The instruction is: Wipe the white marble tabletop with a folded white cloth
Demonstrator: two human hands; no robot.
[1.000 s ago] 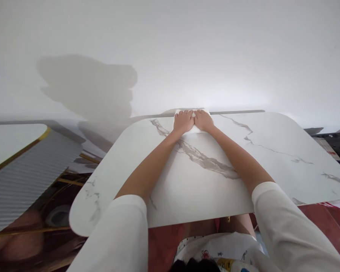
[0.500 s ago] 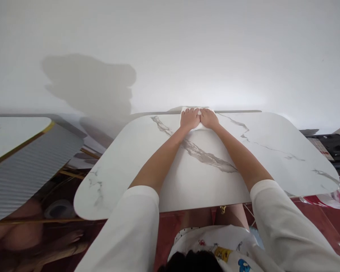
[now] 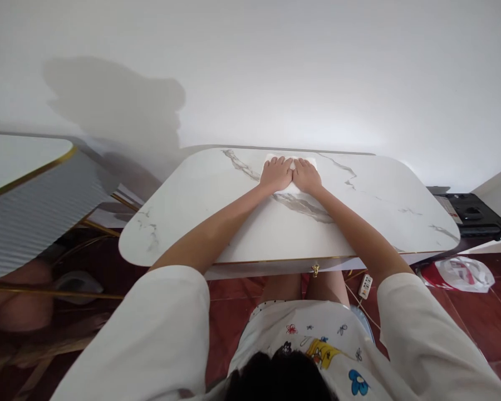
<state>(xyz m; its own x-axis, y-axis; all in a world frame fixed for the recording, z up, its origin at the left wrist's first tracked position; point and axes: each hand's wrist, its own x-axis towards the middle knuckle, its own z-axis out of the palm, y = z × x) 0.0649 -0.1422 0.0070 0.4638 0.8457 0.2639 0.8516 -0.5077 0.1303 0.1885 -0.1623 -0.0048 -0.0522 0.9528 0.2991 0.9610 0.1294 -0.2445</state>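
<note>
A folded white cloth (image 3: 294,186) lies on the white marble-patterned tabletop (image 3: 209,206), close to its far edge. My left hand (image 3: 276,174) rests flat on the left part of the cloth, palm down, with its fingers stretched forward. Beside it my right hand (image 3: 307,175) presses on the right part, also with fingers extended. The two thumbs meet in the middle. Much of the cloth is hidden under both hands. A small gold knob (image 3: 315,270) shows on the front of the table, below the edge.
Behind the table stands a white wall (image 3: 275,72). A second table (image 3: 29,161) with gold trim and a ribbed side is at left, a person's leg (image 3: 20,301) beneath it. At right are a black case (image 3: 476,214), a plastic bag (image 3: 463,274) and a power strip (image 3: 365,286).
Both hands and the cloth have come slightly back from the table's far edge toward me. The view has shifted, so the table's front and the power strip now show.
</note>
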